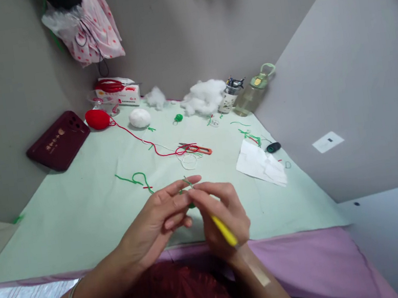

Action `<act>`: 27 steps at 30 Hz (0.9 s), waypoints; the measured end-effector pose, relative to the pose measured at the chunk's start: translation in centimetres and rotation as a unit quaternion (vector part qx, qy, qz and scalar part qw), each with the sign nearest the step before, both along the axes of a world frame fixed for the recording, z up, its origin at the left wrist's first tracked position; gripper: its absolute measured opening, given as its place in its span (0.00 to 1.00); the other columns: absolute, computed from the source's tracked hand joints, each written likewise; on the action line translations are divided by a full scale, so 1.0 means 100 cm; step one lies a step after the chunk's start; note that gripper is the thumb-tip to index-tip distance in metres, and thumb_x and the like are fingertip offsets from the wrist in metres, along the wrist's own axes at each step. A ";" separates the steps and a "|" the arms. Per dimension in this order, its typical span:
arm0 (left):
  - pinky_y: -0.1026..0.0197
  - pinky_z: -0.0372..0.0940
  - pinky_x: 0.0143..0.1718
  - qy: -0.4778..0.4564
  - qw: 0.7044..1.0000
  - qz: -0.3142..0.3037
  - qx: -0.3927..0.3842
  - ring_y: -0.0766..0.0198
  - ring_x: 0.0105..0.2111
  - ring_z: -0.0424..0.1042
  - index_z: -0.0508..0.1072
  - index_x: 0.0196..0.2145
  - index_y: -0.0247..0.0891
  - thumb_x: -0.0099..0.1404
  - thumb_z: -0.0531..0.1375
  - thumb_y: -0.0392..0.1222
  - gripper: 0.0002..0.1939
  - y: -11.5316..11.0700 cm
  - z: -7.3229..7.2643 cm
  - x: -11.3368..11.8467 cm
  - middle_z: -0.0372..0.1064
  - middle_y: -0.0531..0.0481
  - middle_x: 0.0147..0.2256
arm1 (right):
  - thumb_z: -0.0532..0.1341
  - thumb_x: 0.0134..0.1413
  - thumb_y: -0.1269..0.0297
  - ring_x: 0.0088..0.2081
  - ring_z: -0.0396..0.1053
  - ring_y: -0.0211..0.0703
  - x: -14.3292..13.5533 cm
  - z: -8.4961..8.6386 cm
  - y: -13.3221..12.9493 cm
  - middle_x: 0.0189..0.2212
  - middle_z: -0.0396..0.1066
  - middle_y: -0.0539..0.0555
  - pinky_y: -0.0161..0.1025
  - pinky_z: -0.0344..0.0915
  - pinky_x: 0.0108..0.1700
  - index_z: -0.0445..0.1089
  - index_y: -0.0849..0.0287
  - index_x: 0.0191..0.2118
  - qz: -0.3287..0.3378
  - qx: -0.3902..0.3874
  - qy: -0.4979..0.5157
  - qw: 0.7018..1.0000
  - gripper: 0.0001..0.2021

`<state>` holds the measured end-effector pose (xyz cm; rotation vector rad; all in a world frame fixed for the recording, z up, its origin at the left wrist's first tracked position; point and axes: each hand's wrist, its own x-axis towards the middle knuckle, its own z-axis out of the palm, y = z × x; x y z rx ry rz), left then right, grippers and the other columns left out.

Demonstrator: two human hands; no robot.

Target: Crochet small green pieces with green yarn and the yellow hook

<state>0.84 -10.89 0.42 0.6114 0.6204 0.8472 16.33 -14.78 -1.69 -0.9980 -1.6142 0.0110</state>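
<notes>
My left hand (157, 219) pinches a small green crochet piece (192, 204) near the table's front edge, its fingers mostly covering it. Close against it on the right, my right hand (224, 209) is closed around a yellow-handled crochet hook (224, 230), whose tip meets the green yarn between both hands. A loose tail of green yarn (140, 177) lies on the cloth to the left of my fingers. Beyond my hands rest orange snips (202, 150) beside red and white thread.
On the pale green tablecloth (92, 208) are a red ball (97, 119), white ball (139, 118), stuffing (204, 96), paper (260, 164), dark phone (59, 141) and green yarn scraps (251, 136). A bottle (252, 93) and pen cup (229, 98) stand at the back right.
</notes>
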 end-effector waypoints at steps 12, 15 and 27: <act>0.66 0.62 0.31 0.107 0.988 0.016 0.109 0.70 0.29 0.70 0.83 0.51 0.48 0.65 0.71 0.45 0.17 -0.004 -0.001 -0.005 0.73 0.53 0.36 | 0.62 0.69 0.61 0.30 0.72 0.38 0.002 0.006 0.008 0.35 0.78 0.52 0.39 0.72 0.35 0.79 0.55 0.40 0.120 -0.197 0.299 0.926 0.08; 0.64 0.63 0.32 0.121 0.986 0.021 0.116 0.69 0.31 0.72 0.83 0.50 0.48 0.64 0.70 0.45 0.15 -0.003 -0.001 -0.008 0.71 0.53 0.37 | 0.61 0.69 0.60 0.30 0.73 0.38 0.003 0.006 0.010 0.34 0.78 0.53 0.38 0.73 0.34 0.77 0.56 0.39 0.148 -0.207 0.345 0.903 0.09; 0.64 0.65 0.35 0.249 0.930 0.138 0.233 0.69 0.29 0.69 0.84 0.47 0.45 0.63 0.70 0.38 0.14 -0.009 0.003 -0.002 0.68 0.56 0.31 | 0.56 0.68 0.76 0.41 0.78 0.44 0.005 0.009 -0.007 0.39 0.79 0.56 0.42 0.77 0.42 0.72 0.55 0.50 0.069 -0.040 -0.017 0.997 0.13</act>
